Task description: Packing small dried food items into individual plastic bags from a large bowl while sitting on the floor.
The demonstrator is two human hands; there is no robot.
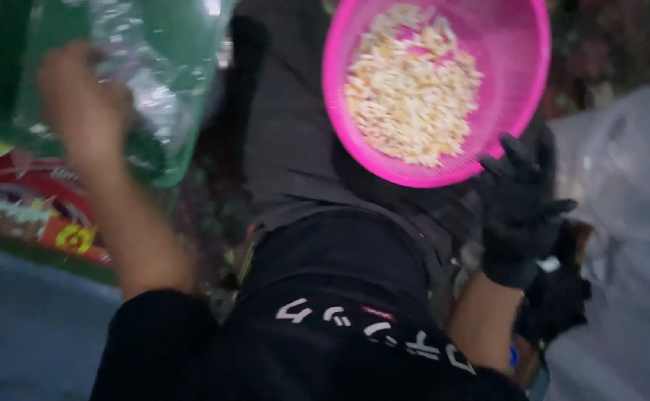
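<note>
The pink basin (514, 111), w/ pale yellow kernels (413, 89) heaped inside, serves as landmark. Right hand (522, 212), in a black glove, sits at the basin's lower right rim, fingers spread half open & pressed against the outer wall; a closed grip can't be confirmed. Left of the basin, the bare left hand (80, 104) is blurred, touching a green tub (184, 44) lined w/ clear plastic; how far open it is can't be told. Judgement: basin looks tilted, so the person should keep palm under the rim & level it, else kernels spill.
</note>
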